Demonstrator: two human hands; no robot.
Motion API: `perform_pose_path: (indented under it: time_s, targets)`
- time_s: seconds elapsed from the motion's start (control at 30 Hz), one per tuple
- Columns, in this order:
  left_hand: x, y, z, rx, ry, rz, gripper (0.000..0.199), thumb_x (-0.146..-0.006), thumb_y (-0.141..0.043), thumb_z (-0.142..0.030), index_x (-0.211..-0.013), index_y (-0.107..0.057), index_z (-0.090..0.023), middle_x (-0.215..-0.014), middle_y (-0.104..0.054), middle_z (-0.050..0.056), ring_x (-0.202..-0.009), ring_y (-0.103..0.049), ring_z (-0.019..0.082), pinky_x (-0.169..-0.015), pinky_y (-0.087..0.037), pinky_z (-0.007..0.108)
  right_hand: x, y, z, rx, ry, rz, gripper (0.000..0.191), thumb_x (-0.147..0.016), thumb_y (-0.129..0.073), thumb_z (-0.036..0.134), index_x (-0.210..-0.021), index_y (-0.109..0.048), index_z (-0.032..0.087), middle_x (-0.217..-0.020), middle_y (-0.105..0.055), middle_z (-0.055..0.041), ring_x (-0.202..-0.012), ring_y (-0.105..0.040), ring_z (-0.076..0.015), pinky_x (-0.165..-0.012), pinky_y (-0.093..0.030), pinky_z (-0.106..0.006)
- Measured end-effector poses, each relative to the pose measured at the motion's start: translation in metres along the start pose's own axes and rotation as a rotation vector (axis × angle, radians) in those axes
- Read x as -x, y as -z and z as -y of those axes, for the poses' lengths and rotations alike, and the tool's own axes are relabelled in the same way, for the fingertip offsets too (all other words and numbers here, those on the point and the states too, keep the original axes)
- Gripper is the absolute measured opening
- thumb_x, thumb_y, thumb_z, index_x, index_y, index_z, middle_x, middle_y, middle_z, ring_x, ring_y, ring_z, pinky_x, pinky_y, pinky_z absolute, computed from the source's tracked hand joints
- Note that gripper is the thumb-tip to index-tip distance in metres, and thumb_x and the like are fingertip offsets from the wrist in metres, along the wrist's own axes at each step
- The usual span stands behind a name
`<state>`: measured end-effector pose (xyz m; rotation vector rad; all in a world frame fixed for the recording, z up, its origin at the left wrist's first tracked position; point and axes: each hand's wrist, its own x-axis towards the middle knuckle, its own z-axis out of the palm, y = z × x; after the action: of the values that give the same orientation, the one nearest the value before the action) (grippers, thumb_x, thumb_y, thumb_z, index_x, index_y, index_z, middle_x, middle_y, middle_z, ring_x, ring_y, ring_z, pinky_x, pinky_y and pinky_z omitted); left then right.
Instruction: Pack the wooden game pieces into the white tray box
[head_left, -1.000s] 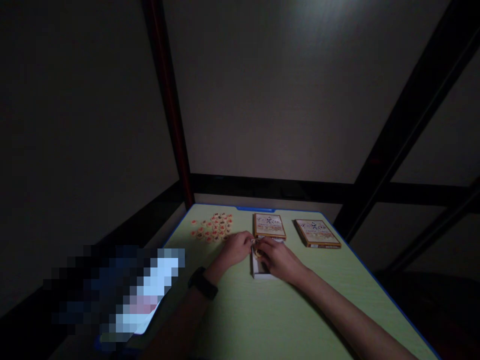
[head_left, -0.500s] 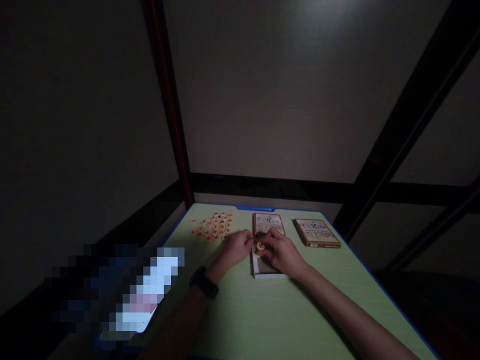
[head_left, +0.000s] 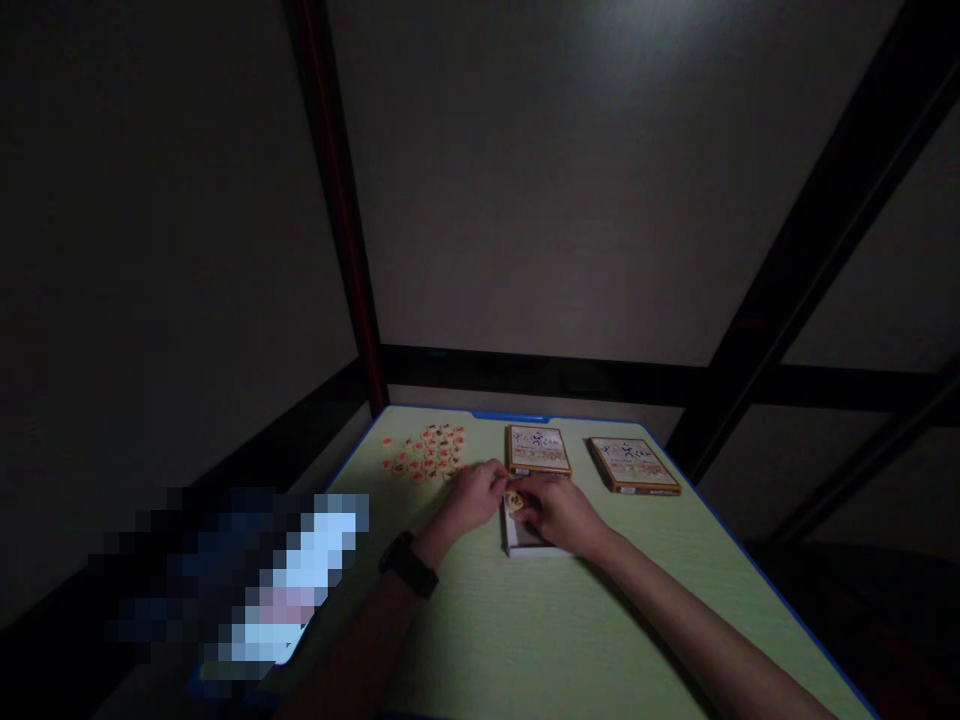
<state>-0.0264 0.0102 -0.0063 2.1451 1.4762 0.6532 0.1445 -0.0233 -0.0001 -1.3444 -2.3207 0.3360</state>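
Note:
In the head view my right hand (head_left: 559, 510) pinches a round wooden Chinese chess piece (head_left: 514, 501) with a dark character, at the left side of a shallow open box (head_left: 536, 551). The box has a white rim and a brown inside, and my right hand covers much of it. My left hand (head_left: 480, 494) is at the box's far left corner with its fingers closed. Its fingertips meet those of my right hand, and what they hold is hidden. Left of my left hand lies a group of several Chinese chess pieces (head_left: 430, 453), with red and dark characters.
Behind the open box lies a printed box lid (head_left: 538, 450), and a similar closed box (head_left: 634, 466) lies to the right. All rest on a pale green table (head_left: 480, 640) with a blue edge. A bright, pixelated screen (head_left: 300, 580) is at the table's left front. Walls stand behind.
My right hand has lowered and turned, bringing the chess piece slightly left and down at the box's left side. My left hand has hardly moved.

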Motion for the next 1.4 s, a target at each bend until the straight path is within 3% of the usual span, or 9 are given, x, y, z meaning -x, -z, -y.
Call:
perform_pose_path:
  time_s: [0.8,0.93,1.1,1.2,1.4]
  targets:
    - [-0.002,-0.002,0.003,0.032,0.003,-0.024,0.019,-0.089,-0.050,-0.018,-0.094,-0.068,-0.020,-0.072,-0.070,-0.001,-0.072,-0.064,0.014,-0.070,-0.046,0.023,0.002,0.000,0.000,0.054,-0.037,0.016,0.041,-0.076,-0.065,0.012,-0.115,-0.071,0.024,-0.106,-0.076,-0.0068,-0.093,-0.070,-0.0242,-0.079,-0.049,-0.030]
    - [-0.004,0.001,0.004,-0.034,0.030,-0.067,0.021,-0.090,-0.049,-0.017,-0.099,-0.067,-0.020,-0.076,-0.071,0.000,-0.076,-0.066,0.015,-0.072,-0.047,0.022,0.004,0.003,-0.001,-0.003,-0.037,0.007,0.041,-0.075,-0.067,0.013,-0.115,-0.071,0.022,-0.094,-0.077,-0.0058,-0.083,-0.069,-0.0225,-0.074,-0.048,-0.029]
    - [-0.008,0.028,0.015,-0.260,0.081,-0.222,0.026,-0.091,-0.048,-0.019,-0.109,-0.066,-0.020,-0.092,-0.074,0.005,-0.092,-0.068,0.019,-0.084,-0.049,0.027,0.009,0.011,-0.007,-0.200,-0.033,-0.040,0.036,-0.073,-0.068,0.012,-0.107,-0.073,0.021,-0.074,-0.071,-0.0004,-0.068,-0.064,-0.0165,-0.065,-0.045,-0.025]
    - [-0.009,0.053,0.028,-0.396,0.123,-0.282,0.031,-0.091,-0.043,-0.014,-0.110,-0.067,-0.019,-0.108,-0.072,0.008,-0.105,-0.065,0.020,-0.093,-0.047,0.028,0.010,0.014,-0.012,-0.302,-0.058,-0.118,0.024,-0.078,-0.066,0.022,-0.100,-0.073,0.019,-0.068,-0.067,0.0000,-0.061,-0.060,-0.0153,-0.060,-0.044,-0.025]
    - [-0.021,0.084,0.037,-0.661,0.238,-0.087,0.033,-0.092,-0.041,-0.018,-0.103,-0.072,-0.019,-0.112,-0.070,0.013,-0.107,-0.065,0.026,-0.088,-0.052,0.033,0.006,0.014,-0.020,-0.332,-0.110,-0.274,0.024,-0.083,-0.059,0.034,-0.094,-0.073,0.018,-0.067,-0.068,-0.0013,-0.060,-0.060,-0.0163,-0.059,-0.045,-0.026]
